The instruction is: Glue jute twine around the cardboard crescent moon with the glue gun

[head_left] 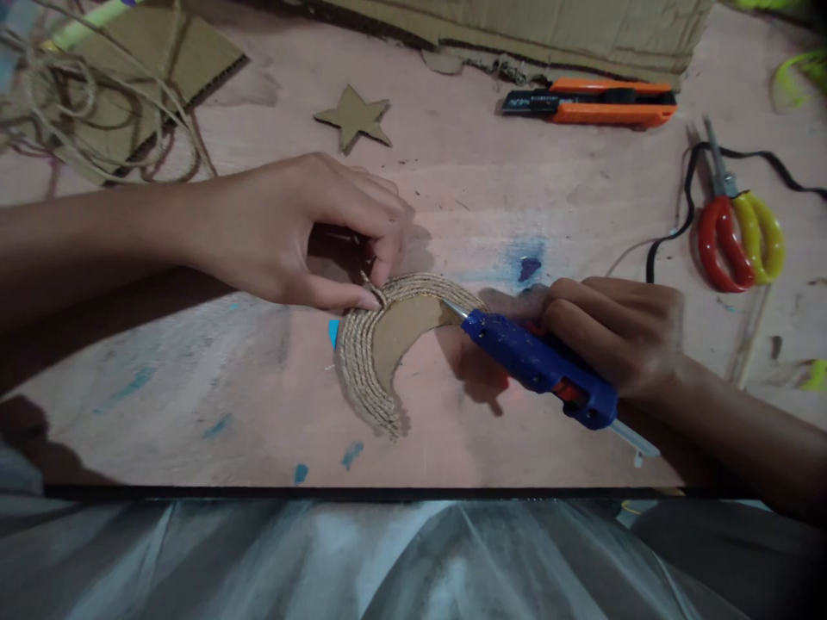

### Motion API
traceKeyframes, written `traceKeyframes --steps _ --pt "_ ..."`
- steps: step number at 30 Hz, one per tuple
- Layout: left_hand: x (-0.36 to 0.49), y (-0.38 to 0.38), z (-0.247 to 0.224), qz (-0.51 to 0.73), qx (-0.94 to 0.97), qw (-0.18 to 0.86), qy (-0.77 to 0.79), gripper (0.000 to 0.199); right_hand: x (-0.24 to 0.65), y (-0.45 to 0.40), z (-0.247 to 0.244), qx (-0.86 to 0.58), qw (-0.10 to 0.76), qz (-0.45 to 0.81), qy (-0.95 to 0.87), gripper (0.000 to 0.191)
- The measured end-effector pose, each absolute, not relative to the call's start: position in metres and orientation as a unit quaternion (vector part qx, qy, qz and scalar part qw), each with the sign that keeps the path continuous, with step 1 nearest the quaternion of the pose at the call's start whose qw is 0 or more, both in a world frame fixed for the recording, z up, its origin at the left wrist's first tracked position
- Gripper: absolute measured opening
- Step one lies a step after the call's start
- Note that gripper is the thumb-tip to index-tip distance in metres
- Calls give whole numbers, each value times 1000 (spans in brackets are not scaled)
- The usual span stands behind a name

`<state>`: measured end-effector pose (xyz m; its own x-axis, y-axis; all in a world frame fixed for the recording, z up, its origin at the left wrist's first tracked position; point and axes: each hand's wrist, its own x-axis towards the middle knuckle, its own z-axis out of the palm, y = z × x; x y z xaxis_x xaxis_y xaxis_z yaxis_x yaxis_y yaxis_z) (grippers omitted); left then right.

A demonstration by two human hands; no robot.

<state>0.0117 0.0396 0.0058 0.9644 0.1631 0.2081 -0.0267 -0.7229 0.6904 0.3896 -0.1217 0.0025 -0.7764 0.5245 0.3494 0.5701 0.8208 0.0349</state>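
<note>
A cardboard crescent (391,338) lies on the table, its outer part covered with several rows of twine (359,349). My left hand (329,228) pinches a piece of the twine at the crescent's upper left. In my right hand (613,331) is a blue glue gun (539,366), its metal tip at the inner edge of the twine near the crescent's upper right. A clear glue stick (637,439) sticks out of the gun's back end.
Behind my hands lie a cardboard star (355,118), an orange cutter (613,103) and a large cardboard piece (568,34). Loose twine (83,112) is heaped at the far left. Red-and-yellow scissors (736,237) and a black cord (688,185) are at the right. The table's front edge (213,492) is near.
</note>
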Motion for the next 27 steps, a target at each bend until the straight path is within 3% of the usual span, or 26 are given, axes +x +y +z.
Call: traceKeyframes --steps 7,16,27 --pt "12 40 5 128 924 359 26 63 391 -124 4 -287 162 -73 -941 29" --pt "16 38 7 128 919 369 51 75 395 -128 3 -288 155 -79 -942 23" --pt "12 41 5 131 924 359 26 65 400 -132 1 -291 162 -73 -940 25"
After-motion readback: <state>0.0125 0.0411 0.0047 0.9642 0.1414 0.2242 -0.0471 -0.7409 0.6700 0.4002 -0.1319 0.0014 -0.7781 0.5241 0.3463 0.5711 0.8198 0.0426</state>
